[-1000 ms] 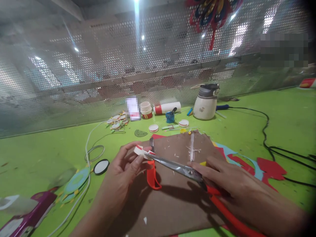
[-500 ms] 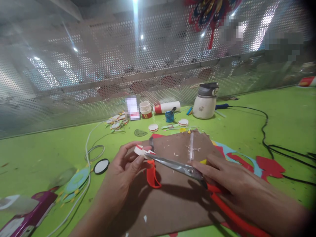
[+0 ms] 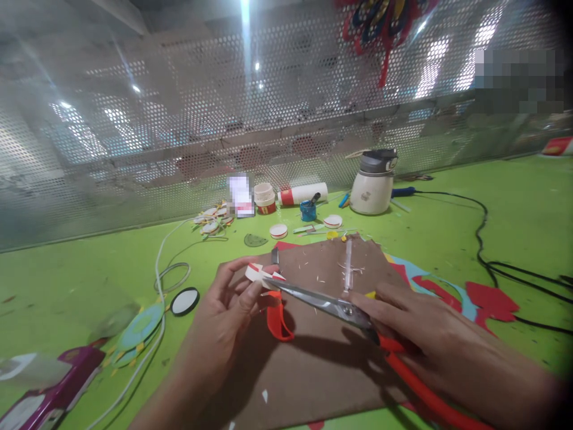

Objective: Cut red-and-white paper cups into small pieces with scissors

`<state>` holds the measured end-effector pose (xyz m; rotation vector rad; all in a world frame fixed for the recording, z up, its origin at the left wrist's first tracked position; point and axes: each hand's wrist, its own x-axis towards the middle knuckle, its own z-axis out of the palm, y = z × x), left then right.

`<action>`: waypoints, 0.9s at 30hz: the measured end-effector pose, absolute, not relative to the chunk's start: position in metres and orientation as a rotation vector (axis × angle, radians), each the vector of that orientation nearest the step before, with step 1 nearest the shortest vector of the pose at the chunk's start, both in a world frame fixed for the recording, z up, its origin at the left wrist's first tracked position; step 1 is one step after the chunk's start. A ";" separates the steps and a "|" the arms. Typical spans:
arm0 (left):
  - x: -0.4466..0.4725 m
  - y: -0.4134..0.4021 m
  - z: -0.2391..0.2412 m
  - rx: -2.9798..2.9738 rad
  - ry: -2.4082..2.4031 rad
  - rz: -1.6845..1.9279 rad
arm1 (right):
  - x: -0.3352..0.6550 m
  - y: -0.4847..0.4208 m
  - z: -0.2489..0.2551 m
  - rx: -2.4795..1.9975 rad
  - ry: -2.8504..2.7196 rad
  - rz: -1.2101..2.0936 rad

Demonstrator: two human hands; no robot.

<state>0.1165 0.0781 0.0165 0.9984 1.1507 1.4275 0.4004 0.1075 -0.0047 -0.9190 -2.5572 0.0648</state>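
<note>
My left hand pinches a small white and red foam disc over a brown cardboard sheet. In my right hand are red-handled scissors. Their steel blades point left and meet the disc's edge. A red loop of a second tool lies on the cardboard just below the blades. A clear glue stick rests farther back on the cardboard.
The green table holds a white flask, a glue tube, a blue pot, foam discs, a black cable, a white cable, red and blue cut-outs and a purple stapler. A perforated metal wall stands behind.
Hardly anything differs: my hands, the disc and the scissors stay in place, with only a slight shift of the view.
</note>
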 end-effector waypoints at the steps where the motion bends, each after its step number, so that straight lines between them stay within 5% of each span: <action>1: 0.117 0.078 0.017 0.998 1.151 1.424 | 0.401 0.107 -0.006 -0.925 -2.556 0.055; 27: 0.123 0.073 0.022 1.114 1.325 1.403 | 0.399 0.103 -0.002 -1.079 -2.590 0.215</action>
